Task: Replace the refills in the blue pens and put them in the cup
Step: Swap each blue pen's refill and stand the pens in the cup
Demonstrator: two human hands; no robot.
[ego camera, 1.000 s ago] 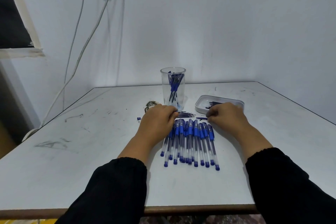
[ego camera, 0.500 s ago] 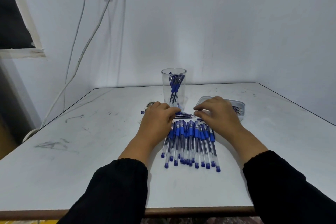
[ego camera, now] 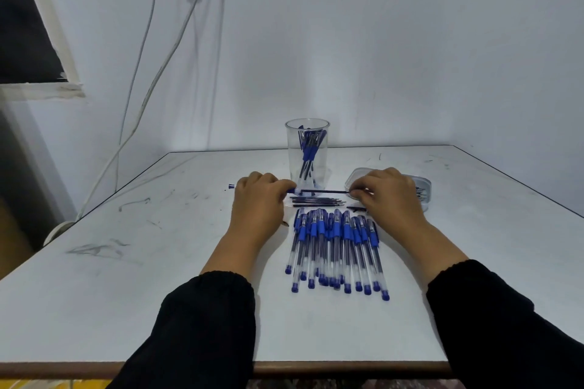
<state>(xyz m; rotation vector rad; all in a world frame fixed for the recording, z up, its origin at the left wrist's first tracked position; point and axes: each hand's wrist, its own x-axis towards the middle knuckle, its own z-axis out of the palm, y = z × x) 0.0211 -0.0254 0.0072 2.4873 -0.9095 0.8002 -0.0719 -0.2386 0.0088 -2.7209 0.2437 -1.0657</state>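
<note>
White table (ego camera: 158, 309) is carrying everything. Row of blue pens (ego camera: 335, 249) is lying side by side at centre, between the two forearms. Clear cup (ego camera: 307, 151) is standing behind them, several pens inside. Clear tray (ego camera: 425, 196) is sitting at right, partly behind the right hand. Left hand (ego camera: 257, 205) is curling round the blue end of a pen; right hand (ego camera: 387, 196) is pinching the tip of its dark refill (ego camera: 325, 191). Loose refills (ego camera: 316, 201) are lying just beneath.

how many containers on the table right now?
2. A clear plastic cup holding pens stands at the table's far middle; a shallow clear tray sits to its right, partly hidden behind the right hand.
</note>
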